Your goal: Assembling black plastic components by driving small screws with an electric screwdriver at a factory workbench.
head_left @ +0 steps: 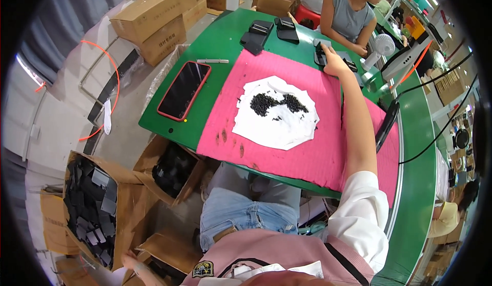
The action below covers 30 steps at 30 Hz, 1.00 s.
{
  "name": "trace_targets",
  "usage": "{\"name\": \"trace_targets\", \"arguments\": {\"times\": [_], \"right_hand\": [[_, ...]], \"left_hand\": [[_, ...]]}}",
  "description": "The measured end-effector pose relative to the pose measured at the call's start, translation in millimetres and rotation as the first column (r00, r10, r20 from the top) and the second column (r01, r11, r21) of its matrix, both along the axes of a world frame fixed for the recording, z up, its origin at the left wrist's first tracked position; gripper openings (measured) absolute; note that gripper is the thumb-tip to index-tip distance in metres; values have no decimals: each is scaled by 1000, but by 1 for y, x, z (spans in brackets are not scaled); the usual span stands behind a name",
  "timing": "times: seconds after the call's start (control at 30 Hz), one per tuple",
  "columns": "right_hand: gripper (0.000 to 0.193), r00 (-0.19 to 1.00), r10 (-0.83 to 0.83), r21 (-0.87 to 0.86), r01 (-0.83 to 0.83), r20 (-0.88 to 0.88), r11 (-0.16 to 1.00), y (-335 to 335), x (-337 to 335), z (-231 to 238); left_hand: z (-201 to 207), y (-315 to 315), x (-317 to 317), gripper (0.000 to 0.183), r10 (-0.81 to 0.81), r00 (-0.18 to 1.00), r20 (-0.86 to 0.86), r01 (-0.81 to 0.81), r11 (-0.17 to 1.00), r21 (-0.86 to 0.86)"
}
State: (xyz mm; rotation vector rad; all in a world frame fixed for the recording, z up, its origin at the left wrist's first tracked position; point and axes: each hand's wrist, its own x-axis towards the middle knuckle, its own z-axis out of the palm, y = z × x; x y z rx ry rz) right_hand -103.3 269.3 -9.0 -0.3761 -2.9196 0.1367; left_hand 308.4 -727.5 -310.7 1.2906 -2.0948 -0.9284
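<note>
My right arm stretches across the table to its far side. There my right hand (334,63) has its fingers closed at the edge of a black plastic part (320,55). More flat black plastic parts (260,28) lie along the far edge. At the lower left, down beside the table, my left hand (131,261) is by the flap of an open cardboard box (171,252); its fingers are too small and partly hidden to read. Small black screws (263,104) lie in two heaps on a white sheet (277,135), on top of a pink corrugated mat (220,132).
A phone in a red case (184,90) lies at the left of the green table (154,117). Boxes of black pieces (92,209) stand below on the left. A white fan (383,45) and a cabled black tool (388,124) are at the right. A co-worker (346,17) sits opposite.
</note>
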Motion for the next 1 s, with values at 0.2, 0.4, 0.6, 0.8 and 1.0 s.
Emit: {"name": "trace_targets", "arguments": {"times": [0.2, 0.4, 0.6, 0.8, 1.0], "right_hand": [[38, 979, 8, 154, 24, -201, 988, -10, 27, -7], [33, 699, 366, 232, -283, -615, 931, -96, 62, 41], [46, 688, 657, 410, -527, -310, 745, -232, 111, 63], [14, 694, 511, -290, -696, -507, 657, -222, 70, 74], [37, 769, 586, 222, -543, -256, 810, -167, -60, 30]], "left_hand": [[203, 248, -262, 20, -308, 695, -649, 494, 861, 120], [316, 503, -362, 31, -617, 115, -778, 960, -132, 247], [336, 604, -394, 34, -386, 40, -922, 751, -596, 282], [310, 594, -404, 25, -435, 79, -897, 821, -481, 306], [306, 604, -406, 27, -450, -56, -891, 854, -484, 190]]}}
